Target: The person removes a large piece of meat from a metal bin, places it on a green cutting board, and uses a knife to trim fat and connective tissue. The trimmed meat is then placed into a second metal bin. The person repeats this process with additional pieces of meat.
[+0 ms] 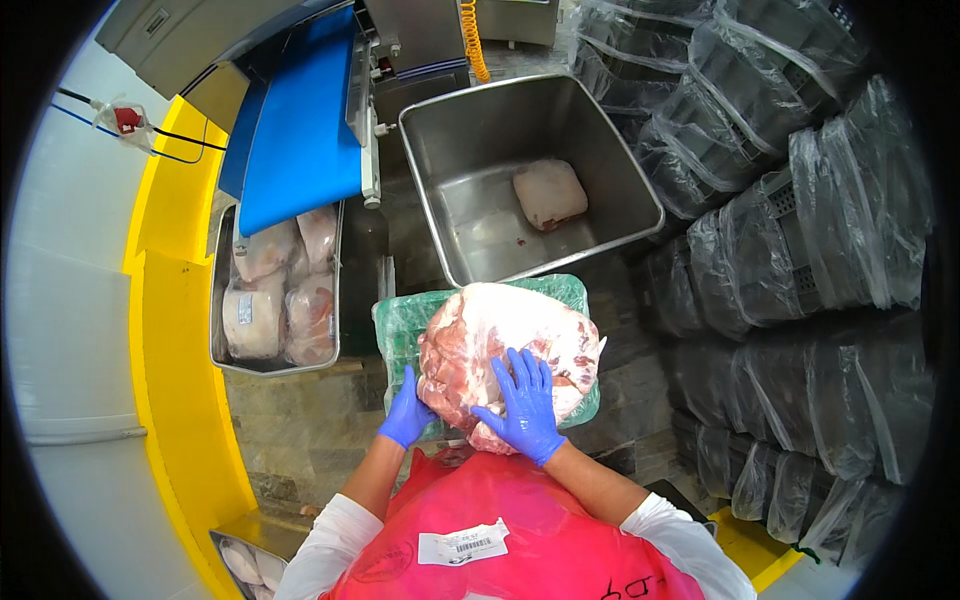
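Note:
A large piece of raw pink meat with white fat lies on a green plastic tray in front of me. My left hand, in a blue glove, grips its left side, the fingers partly hidden. My right hand, also blue-gloved, lies open on the meat with fingers spread. Below both, red plastic with a white label covers my front.
Beyond stands a steel bin holding one meat piece. Left are a blue conveyor, a steel container of packed meat and yellow steel structure. Stacked plastic-lined dark crates fill the right. Another meat container sits lower left.

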A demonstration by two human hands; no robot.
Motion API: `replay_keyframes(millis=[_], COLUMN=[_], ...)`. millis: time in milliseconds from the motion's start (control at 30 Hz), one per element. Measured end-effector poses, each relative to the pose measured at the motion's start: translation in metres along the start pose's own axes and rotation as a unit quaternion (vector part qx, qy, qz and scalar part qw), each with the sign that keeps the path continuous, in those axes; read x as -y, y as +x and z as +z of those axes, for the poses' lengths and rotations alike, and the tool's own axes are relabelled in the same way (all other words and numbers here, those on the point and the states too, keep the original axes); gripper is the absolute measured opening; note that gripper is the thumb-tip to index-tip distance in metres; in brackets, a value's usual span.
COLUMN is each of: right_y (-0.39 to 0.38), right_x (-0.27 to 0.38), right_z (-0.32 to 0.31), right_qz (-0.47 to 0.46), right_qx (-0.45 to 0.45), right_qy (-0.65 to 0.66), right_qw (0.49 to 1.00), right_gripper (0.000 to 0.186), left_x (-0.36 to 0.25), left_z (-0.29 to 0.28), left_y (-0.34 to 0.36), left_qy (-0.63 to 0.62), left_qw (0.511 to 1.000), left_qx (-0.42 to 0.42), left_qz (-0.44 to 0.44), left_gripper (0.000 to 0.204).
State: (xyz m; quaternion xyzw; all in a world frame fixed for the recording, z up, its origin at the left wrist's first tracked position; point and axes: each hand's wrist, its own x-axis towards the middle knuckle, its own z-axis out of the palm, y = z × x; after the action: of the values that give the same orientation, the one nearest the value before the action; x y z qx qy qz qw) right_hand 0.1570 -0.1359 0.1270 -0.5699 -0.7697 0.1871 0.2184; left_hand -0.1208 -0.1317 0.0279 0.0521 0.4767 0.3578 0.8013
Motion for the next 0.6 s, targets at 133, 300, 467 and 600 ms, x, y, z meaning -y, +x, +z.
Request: replay_keyframes(millis=[133, 300, 467, 600], right_y=[-0.006, -0.025, -0.018, -0.010], right_x=[-0.040, -0.126, -0.159, -0.163], right_z=[-0.018, -0.007, 0.004, 0.007], right_qz=[-0.011, 0.246, 0.420, 0.437], right_qx=[-0.033, -0.182, -0.085, -0.067], right_qy=[0.129, 0.240, 0.656, 0.736], right_qw=[0.991, 0.921, 0.622, 0.513], right_gripper=[0.094, 0.075, 0.051, 0.056], left_x=[0.005, 0.004, 0.007, 0.009], left_z=[0.019, 0.030, 0.056, 0.060], left_y=[0.008, 0.007, 0.005, 0.001], left_qy=[-0.057, -0.136, 0.172, 0.464], left_qw=[0.997, 0.988, 0.963, 0.829], left_qx=[-0.002, 0.055, 0.034, -0.037], left_qz=[0.044, 0.043, 0.205, 0.310], left_gripper=[0.072, 0.068, 0.065, 0.056])
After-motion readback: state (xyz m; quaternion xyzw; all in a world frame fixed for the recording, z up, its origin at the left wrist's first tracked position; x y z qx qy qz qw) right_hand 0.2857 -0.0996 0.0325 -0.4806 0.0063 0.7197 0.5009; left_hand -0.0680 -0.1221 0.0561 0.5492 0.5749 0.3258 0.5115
